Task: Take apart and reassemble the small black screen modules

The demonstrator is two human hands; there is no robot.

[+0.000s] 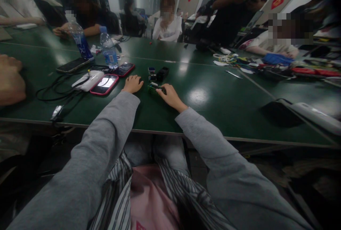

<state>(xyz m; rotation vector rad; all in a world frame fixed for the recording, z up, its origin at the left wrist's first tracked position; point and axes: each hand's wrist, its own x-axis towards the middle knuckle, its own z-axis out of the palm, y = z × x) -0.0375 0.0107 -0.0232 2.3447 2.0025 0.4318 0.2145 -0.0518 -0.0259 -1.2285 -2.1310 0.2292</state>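
My right hand (171,96) pinches a small green circuit board (152,89) by its right side, low over the table. My left hand (133,84) lies palm down on the dark green table (210,116), fingers spread a little and holding nothing, left of the board. Just beyond the board are a small blue and silver electronic part (151,74) and a black blocky part (162,73). Beside my left hand lie a phone in a pink case (104,84) and a second pink-edged phone (124,69).
On the left are two plastic bottles (108,50), a dark phone (73,65), a white device (87,81) and looped black cables (50,89). Tangled wires and tools (277,66) lie at the far right, a black and white object (306,114) nearer. Several people sit around; one stands holding a phone.
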